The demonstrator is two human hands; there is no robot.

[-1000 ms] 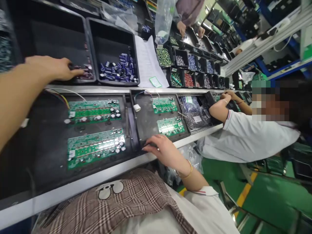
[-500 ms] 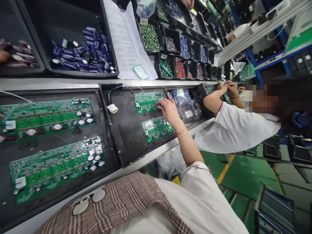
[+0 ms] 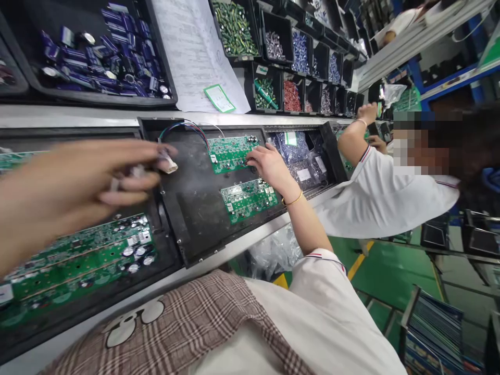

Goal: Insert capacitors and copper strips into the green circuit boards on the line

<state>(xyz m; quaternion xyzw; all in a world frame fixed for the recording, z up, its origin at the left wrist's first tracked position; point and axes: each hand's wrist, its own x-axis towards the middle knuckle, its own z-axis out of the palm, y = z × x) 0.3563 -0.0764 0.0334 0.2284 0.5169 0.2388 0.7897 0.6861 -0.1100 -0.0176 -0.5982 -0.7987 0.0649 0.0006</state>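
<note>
Left hand [image 3: 105, 172]: blurred, above the left-hand part of the table [image 3: 78, 116]. Fingers curled round several small parts [image 3: 136, 171], pale and purplish; count unclear. Fingertips next to a white plug [image 3: 169, 165]; contact with it cannot be told.

Right hand [image 3: 270, 165]: fingers bent, tips drawn together at the right end of the upper small circuit board [image 3: 229, 159]. Whether they pinch a part cannot be told.

Upper small circuit board lies flat in a black tray [image 3: 187, 213], coloured wires [image 3: 187, 124] at its left end. Lower small circuit board [image 3: 248, 202] lies in the same tray, nearer the person, apart from the first. Large circuit board [image 3: 89, 260] to the left, partly behind the left forearm.

Behind: a bin of blue cylinders [image 3: 97, 62], then a paper sheet [image 3: 189, 57]. Right of the tray: bagged parts [image 3: 291, 151]. Beyond these, a co-worker in a white shirt [image 3: 390, 198].
</note>
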